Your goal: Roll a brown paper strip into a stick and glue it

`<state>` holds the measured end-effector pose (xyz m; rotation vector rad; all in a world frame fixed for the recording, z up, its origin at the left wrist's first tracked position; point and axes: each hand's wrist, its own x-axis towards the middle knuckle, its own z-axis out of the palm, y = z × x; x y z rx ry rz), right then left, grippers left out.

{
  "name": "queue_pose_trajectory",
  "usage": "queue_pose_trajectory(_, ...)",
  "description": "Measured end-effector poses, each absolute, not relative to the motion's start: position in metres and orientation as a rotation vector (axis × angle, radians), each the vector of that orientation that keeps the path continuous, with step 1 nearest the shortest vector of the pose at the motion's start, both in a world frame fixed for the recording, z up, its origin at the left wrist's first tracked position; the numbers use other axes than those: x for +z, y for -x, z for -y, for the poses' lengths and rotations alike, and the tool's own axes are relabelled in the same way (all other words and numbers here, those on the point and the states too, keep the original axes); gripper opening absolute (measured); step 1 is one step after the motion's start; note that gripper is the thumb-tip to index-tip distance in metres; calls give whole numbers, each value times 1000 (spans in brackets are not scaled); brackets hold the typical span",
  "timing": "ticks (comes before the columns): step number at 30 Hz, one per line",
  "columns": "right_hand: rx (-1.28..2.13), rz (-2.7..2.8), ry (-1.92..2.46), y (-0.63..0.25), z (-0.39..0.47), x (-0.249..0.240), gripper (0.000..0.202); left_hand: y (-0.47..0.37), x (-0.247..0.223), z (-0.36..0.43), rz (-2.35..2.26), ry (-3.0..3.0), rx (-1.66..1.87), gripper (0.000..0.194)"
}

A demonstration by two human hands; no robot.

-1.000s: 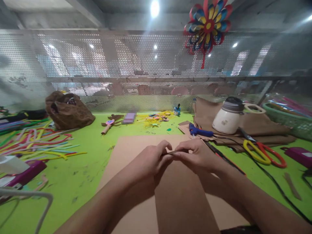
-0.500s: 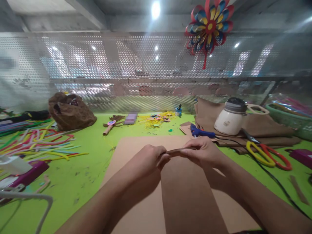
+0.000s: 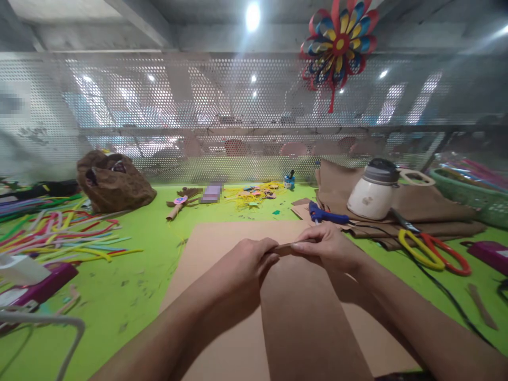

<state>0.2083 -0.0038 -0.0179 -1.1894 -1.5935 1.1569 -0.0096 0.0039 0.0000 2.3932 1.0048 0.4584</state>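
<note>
A narrow strip of brown paper [image 3: 284, 248] is stretched between my two hands, above a large tan sheet of board [image 3: 222, 328]. My left hand [image 3: 254, 254] pinches its left end, fingers curled over it. At the other end my right hand [image 3: 327, 246] grips it between thumb and fingers. A darker brown band [image 3: 305, 317] runs down the board from below the strip toward me; whether it joins the strip is hard to tell. Just beyond my right hand lies a blue glue gun [image 3: 327, 214].
Scissors with yellow and red handles [image 3: 436, 251] and folded brown paper [image 3: 337, 185] lie right, by a white jar [image 3: 373, 193]. Left are coloured pipe cleaners [image 3: 79, 233], a brown bag [image 3: 115, 180] and a purple power strip [image 3: 51, 283]. Yellow shreds [image 3: 254, 196] lie at the back.
My left hand has slid slightly right along the strip, closer to my right hand, so less of the strip shows between them. The view has shifted a little.
</note>
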Motion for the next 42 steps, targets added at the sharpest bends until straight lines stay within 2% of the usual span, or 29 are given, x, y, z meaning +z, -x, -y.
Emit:
queue_pose_trajectory(13,1154,1618,1177,-209,0,-20,28,11,-4,-17,-1024,-2072,420,19)
queue_pose_trajectory(21,1053,1632,1229,-208,0,-18,25,12,-8,-21,-1123,-2007,454,23)
queue_pose_trajectory(32,1226,1486,1147,-210,-2,-28,28,13,-4,-21,-1039,-1992,439,25)
queue_pose_trajectory(42,1488,1316,1018,-202,5,-36,30,23,-14,-28,-894,-1670,368,36)
